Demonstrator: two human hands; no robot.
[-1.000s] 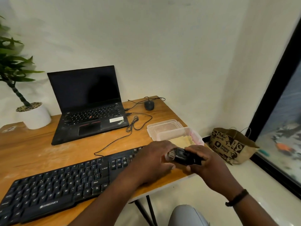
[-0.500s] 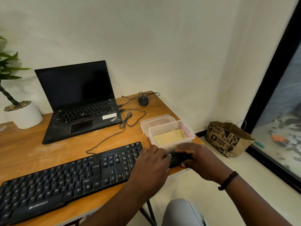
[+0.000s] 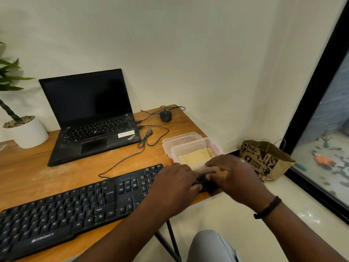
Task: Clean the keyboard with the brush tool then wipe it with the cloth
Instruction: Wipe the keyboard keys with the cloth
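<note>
A black keyboard (image 3: 75, 208) lies along the front of the wooden table (image 3: 28, 173). At its right end, near the table's corner, the black brush tool (image 3: 204, 184) rests low on the table between my hands. My left hand (image 3: 175, 184) covers the keyboard's right end, its fingertips curled on the tool's left end. My right hand (image 3: 234, 174) is blurred just above the tool, fingers spread toward the clear plastic box (image 3: 204, 142). A folded yellow cloth (image 3: 194, 156) lies in that box.
The box's lid (image 3: 179, 138) lies behind it. An open black laptop (image 3: 90, 120), a mouse (image 3: 165, 115) with looped cables, and a potted plant (image 3: 24, 131) stand at the back. A paper bag (image 3: 264, 159) sits on the floor to the right.
Both hands have lowered the brush tool from mid-air to the table by the keyboard's right end. My right hand has loosened and spread its fingers toward the box.
</note>
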